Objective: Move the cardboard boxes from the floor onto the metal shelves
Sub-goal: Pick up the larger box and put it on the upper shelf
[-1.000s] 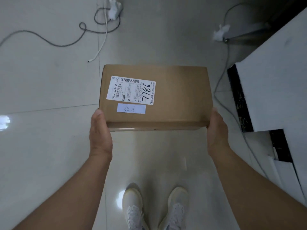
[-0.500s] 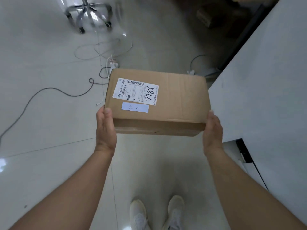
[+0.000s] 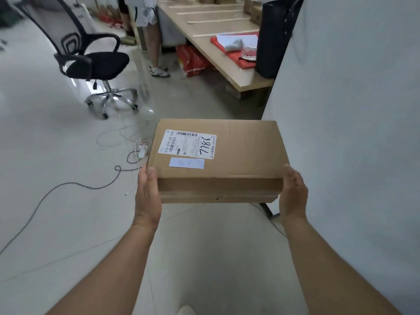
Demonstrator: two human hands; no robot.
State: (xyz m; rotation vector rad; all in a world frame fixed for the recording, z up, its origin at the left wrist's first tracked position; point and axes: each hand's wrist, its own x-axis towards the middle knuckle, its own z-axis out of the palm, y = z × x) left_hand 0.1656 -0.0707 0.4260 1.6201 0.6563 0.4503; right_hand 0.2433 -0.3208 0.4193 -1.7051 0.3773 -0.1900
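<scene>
I hold a flat brown cardboard box level in front of me, above the floor. A white shipping label with handwritten digits and a small pale note are stuck on its top. My left hand grips its left near corner, thumb on top. Its right near corner rests in my right hand, palm against the side. No metal shelf is visible in this view.
A large white panel rises close on my right. A black office chair stands ahead left, cables trail over the pale floor. A person stands by a wooden table holding red cloth and a black bin.
My view has tilted up from the floor and my shoes toward the room, so the chair, table and person came into sight. The box stays in both hands, carried forward.
</scene>
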